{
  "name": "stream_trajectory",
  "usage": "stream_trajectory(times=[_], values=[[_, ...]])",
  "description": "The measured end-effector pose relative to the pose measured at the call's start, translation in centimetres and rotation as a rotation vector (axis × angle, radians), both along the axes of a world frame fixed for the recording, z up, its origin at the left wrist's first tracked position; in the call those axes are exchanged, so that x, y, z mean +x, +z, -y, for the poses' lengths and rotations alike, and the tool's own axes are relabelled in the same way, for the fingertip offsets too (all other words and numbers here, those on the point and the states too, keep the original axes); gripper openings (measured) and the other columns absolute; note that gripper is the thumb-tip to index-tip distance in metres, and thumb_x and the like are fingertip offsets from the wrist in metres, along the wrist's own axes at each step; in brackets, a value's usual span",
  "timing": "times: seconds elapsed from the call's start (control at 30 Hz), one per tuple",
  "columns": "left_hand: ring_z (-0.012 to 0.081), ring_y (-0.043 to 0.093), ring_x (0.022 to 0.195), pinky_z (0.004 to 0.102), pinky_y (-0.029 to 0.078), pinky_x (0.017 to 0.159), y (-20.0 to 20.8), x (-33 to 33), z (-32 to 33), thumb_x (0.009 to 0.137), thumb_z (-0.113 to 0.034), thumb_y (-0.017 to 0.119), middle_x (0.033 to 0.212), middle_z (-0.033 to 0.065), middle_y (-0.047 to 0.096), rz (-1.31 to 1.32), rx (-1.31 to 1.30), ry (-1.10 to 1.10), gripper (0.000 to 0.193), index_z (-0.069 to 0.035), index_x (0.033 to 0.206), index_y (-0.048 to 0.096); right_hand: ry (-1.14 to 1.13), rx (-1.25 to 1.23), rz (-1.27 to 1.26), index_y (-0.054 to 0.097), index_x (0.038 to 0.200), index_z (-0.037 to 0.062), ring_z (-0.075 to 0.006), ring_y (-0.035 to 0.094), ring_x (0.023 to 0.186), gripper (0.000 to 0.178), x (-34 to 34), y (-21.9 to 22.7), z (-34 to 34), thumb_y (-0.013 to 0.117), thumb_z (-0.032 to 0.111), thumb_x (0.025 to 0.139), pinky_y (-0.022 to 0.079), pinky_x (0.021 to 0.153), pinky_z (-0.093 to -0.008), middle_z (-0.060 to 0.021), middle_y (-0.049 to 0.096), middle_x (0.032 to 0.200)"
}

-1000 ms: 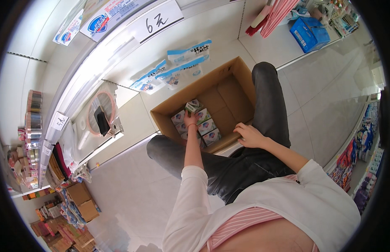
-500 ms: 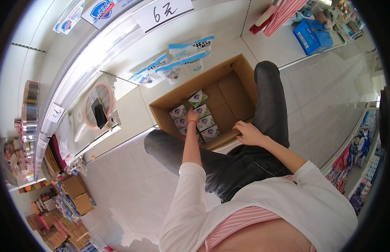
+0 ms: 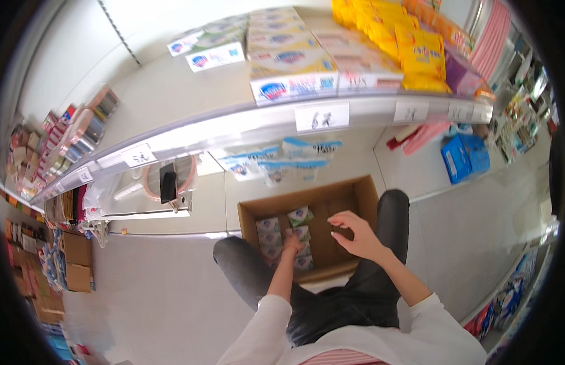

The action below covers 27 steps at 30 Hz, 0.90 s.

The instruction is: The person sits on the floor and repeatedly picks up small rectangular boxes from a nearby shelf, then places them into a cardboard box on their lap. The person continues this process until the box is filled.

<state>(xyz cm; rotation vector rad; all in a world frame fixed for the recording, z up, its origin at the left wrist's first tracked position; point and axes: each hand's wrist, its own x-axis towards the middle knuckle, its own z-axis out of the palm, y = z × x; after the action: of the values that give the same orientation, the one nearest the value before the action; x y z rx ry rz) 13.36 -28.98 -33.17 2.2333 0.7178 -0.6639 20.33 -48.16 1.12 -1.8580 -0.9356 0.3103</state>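
Small white boxes [image 3: 300,215] sit in two rows near the left edge of the carton [image 3: 337,194]. The left hand [image 3: 293,241] is over the right-hand row; whether it grips one, I cannot tell. The right hand [image 3: 358,238], thumb and fingers apart, holds nothing over the carton's right half. A knock from the left fingers could topple the row. The boxes' printed logos are blurred; a handwritten card [image 3: 322,117] marks the shelf [image 3: 370,109].

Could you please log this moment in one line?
left hand: at small boxes | right hand: empty, over carton | boxes: inside carton
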Motion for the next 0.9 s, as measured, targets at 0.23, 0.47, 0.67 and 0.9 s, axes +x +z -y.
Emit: stream_trajectory(times=[0.23, 0.47, 0.67, 0.9], values=[[0.0348, 0.047, 0.109, 0.0398, 0.039, 0.091, 2.8, -0.4, -0.6, 0.072, -0.037, 0.06, 0.119, 0.0228, 0.048, -0.158, -0.046, -0.13, 0.069, -0.005, 0.128, 0.036, 0.094, 0.289, 0.762, 0.055, 0.104, 0.0019, -0.0267, 0.054, 0.097, 0.035, 5.2, 22.1, -5.1, 0.064, 0.001, 0.07, 0.043, 0.083, -0.0317, -0.0119, 0.056, 0.106], [0.0206, 0.053, 0.102, 0.0298, 0.042, 0.087, 31.4, 0.2, -5.8, 0.087, -0.026, 0.053, 0.104, 0.0112, 0.06, 0.395, -0.907, -0.536, 0.039, 0.001, 0.115, 0.051, 0.218, -0.149, 0.92, 0.041, 0.117, -0.0041, -0.0298, 0.045, 0.11, 0.065, 13.4, 26.8, -7.3, 0.069, 0.034, 0.071, 0.038, 0.091, -0.0343, -0.0191, 0.043, 0.121], [0.0178, 0.055, 0.099, 0.0319, 0.041, 0.089, 53.2, 0.4, -9.0, 0.081, -0.007, 0.058, 0.104, 0.0087, 0.06, 1.1, -0.71, -0.512, 0.024, -0.002, 0.105, 0.058, 0.356, -0.769, 0.656, 0.027, 0.128, -0.0069, -0.0296, 0.039, 0.118, 0.1, 18.0, 29.4, -8.4, 0.071, 0.052, 0.06, 0.034, 0.097, -0.0325, -0.0229, 0.035, 0.129], [0.0258, 0.046, 0.111, 0.0374, 0.036, 0.094, 58.9, 7.5, -10.0, 0.076, -0.024, 0.064, 0.12, 0.0087, 0.05, 1.43, 0.575, -0.496, 0.042, -0.009, 0.114, 0.053, 0.468, -0.845, 0.509, 0.027, 0.129, -0.0061, -0.0293, 0.037, 0.119, 0.11, 18.9, 30.7, -10.5, 0.077, 0.052, 0.049, 0.032, 0.098, -0.0319, -0.0216, 0.035, 0.129]])
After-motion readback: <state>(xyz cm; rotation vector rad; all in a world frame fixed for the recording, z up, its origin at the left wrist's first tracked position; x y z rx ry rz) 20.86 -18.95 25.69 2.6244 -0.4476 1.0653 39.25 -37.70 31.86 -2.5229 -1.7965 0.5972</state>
